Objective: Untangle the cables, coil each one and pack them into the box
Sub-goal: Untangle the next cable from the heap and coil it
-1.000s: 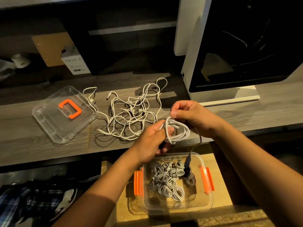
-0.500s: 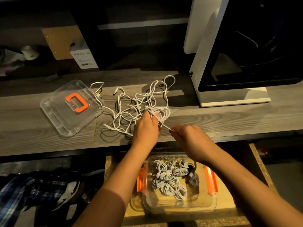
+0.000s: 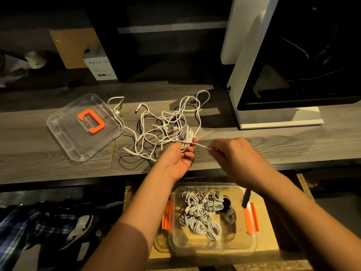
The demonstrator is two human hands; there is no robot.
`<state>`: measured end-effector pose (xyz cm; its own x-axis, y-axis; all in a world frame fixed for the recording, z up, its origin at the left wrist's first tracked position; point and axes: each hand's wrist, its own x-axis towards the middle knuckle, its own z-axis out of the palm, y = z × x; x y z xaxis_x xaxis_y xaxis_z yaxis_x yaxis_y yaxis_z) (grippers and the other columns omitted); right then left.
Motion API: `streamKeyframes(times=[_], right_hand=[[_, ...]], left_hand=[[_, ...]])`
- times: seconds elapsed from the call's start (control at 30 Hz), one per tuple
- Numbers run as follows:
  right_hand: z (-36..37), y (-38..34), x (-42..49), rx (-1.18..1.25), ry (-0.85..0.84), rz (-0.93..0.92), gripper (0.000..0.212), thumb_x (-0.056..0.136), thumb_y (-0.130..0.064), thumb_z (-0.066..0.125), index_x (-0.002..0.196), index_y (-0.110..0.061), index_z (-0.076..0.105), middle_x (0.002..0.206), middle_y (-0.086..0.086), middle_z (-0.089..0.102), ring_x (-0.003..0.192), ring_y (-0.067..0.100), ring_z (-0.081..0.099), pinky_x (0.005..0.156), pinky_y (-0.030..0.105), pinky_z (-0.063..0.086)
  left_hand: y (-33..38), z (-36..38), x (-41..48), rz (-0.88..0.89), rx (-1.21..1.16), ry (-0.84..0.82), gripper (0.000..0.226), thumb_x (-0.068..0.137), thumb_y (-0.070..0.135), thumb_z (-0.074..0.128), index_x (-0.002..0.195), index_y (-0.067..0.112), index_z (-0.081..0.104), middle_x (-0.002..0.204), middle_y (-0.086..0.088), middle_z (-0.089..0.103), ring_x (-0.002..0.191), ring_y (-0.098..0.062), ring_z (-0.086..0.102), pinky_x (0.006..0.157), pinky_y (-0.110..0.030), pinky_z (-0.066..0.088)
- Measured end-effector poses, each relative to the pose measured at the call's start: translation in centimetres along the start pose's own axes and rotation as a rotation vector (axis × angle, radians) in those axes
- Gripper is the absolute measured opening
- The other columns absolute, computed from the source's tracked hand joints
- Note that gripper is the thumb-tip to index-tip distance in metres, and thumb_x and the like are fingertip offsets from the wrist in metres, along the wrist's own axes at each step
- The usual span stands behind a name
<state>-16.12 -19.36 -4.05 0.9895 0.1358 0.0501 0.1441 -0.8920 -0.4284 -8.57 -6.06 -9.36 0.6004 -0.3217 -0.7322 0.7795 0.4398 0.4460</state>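
Note:
My left hand (image 3: pixel 178 158) grips a small coil of white cable (image 3: pixel 186 136) just above the wooden shelf's front edge. My right hand (image 3: pixel 230 153) pinches the loose end of that same cable (image 3: pixel 203 146) and holds it taut to the right. A tangle of white cables (image 3: pixel 162 126) lies on the shelf behind my hands. Below the shelf stands a clear plastic box (image 3: pixel 250 245) with orange latches, holding several coiled white cables (image 3: pixel 201 212) and a dark coil (image 3: pixel 227 209).
The box's clear lid (image 3: pixel 64 132) with an orange handle lies on the shelf at the left. A large white-framed machine (image 3: pixel 244 75) stands at the right rear. A small white carton (image 3: pixel 99 67) stands at the back. Plaid cloth (image 3: pixel 29 227) lies lower left.
The coil went from above the box up to the shelf edge by the tangle. My right hand let go of the coil's top and now pulls its loose end rightward.

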Motion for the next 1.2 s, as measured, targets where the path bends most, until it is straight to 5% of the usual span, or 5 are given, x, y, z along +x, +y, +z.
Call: streamKeyframes(times=[0.37, 0.57, 0.77, 1.03, 1.2], right_hand=[[0.5, 0.5, -0.8, 0.293, -0.073, 0.160, 0.013, 0.097, -0.021, 0.049, 0.105, -0.026, 0.057, 0.071, -0.008, 0.061, 0.061, -0.003, 0.056, 0.055, 0.013, 0.042], [-0.5, 0.9, -0.7, 1.107, -0.339, 0.161, 0.028, 0.081, -0.007, 0.043, 0.098, -0.003, 0.065, 0.094, 0.011, 0.071, 0.089, 0.018, 0.068, 0.083, 0.027, 0.055], [-1.3, 2.7, 0.9, 0.966, -0.102, 0.253, 0.020, 0.085, -0.013, 0.063, 0.068, -0.004, 0.063, 0.049, 0.003, 0.046, 0.044, 0.009, 0.038, 0.044, 0.019, 0.029], [0.0, 2.4, 1.7, 1.276, -0.253, 0.500, 0.033, 0.093, -0.020, 0.054, 0.060, -0.013, 0.057, 0.049, -0.003, 0.034, 0.045, 0.010, 0.033, 0.046, 0.021, 0.028], [2.2, 1.3, 1.0, 1.913, -0.234, 0.823, 0.027, 0.080, -0.023, 0.060, 0.061, -0.013, 0.042, 0.046, -0.001, 0.045, 0.041, 0.011, 0.049, 0.044, 0.020, 0.044]], left_hand=[[-0.6, -0.7, -0.3, 0.026, -0.031, 0.039, 0.030, 0.096, -0.002, 0.033, 0.080, -0.003, 0.057, 0.072, -0.008, 0.058, 0.034, -0.001, 0.043, 0.033, -0.007, 0.033], [-2.9, -1.2, 0.6, 0.374, 0.695, 0.109, 0.013, 0.097, 0.013, 0.043, 0.095, 0.006, 0.054, 0.068, -0.007, 0.060, 0.055, -0.017, 0.054, 0.041, -0.017, 0.040], [-3.7, -0.7, -2.0, 0.561, 1.490, -0.111, 0.021, 0.097, 0.013, 0.040, 0.117, 0.010, 0.046, 0.111, -0.009, 0.058, 0.100, -0.025, 0.055, 0.077, -0.028, 0.040], [-3.2, 0.2, -4.7, 0.672, 1.534, -0.531, 0.027, 0.095, 0.008, 0.044, 0.122, 0.013, 0.045, 0.115, -0.006, 0.059, 0.105, -0.017, 0.054, 0.093, -0.034, 0.043], [-3.6, -0.8, -4.4, 0.789, 1.345, -0.396, 0.022, 0.096, 0.010, 0.047, 0.117, 0.012, 0.050, 0.112, -0.001, 0.061, 0.103, -0.012, 0.056, 0.092, -0.031, 0.043]])
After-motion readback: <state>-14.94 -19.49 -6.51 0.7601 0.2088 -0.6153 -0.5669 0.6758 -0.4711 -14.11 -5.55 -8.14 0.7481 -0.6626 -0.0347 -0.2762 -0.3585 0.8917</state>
